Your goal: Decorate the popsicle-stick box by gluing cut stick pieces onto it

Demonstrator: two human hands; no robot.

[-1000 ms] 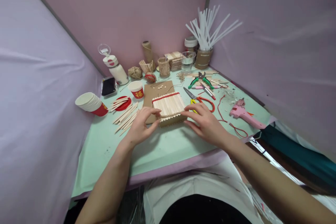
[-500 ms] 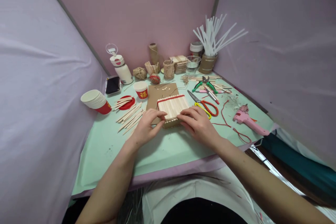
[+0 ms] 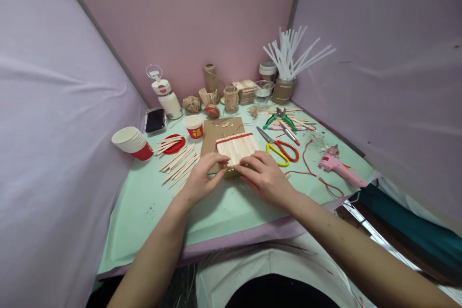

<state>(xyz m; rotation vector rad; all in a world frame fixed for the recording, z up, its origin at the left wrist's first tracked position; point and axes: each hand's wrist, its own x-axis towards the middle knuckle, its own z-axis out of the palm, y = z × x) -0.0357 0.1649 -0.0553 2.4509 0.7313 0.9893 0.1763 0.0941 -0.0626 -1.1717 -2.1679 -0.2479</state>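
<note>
A small box topped with pale craft sticks [image 3: 238, 148] sits in front of me, partly over a brown cardboard sheet [image 3: 211, 134]. Red cord [image 3: 234, 139] runs along the far and left edges of its top. My left hand [image 3: 201, 180] is closed at the near left corner, thumb and fingers pinching the rim. On the near edge, my right hand [image 3: 265, 180] presses its bunched fingertips, close beside the left ones. Whether a piece of cord lies under the fingertips I cannot tell. Most of the box's near side is hidden by my hands.
Right of the box lie scissors [image 3: 283, 149], green-handled pliers [image 3: 280, 118], loose red cord [image 3: 306, 173] and a pink glue gun [image 3: 341, 168]. Loose craft sticks [image 3: 180, 163] and stacked paper cups [image 3: 133, 142] are on the left. A water bottle [image 3: 169, 98] and twine [image 3: 192, 103] stand behind.
My right hand has slid left along the near edge of the box, closer to my left hand. The left hand stays at its corner. The camera view has tilted slightly.
</note>
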